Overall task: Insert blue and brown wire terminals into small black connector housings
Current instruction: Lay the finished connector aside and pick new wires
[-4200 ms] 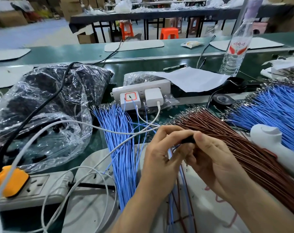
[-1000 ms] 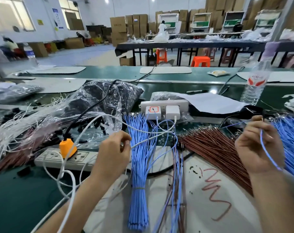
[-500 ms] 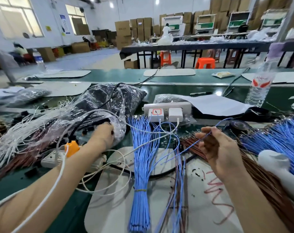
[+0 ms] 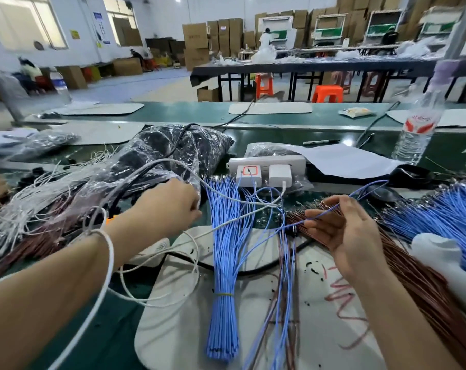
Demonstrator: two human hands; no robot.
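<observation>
Wire, one blue wire [image 4: 365, 190], is being pinched between thumb and fingertips of the right hand [image 4: 344, 233], with its far end being left to trail beyond the grip, probably so a terminal is being kept ready for loading. Just beneath that grip the brown wires [image 4: 413, 279] are being kept fanned out for picking. The left hand [image 4: 168, 206] is being pushed, fingers curled, into the mouth of the plastic bag [image 4: 157, 150] where black housings [image 4: 205, 145] are being stored; whether one is being grasped cannot be told. Work is being done over a white mat [image 4: 178, 329] on a green bench [image 4: 280, 116], in a hall where cardboard boxes [image 4: 197, 41] are being stored behind.
</observation>
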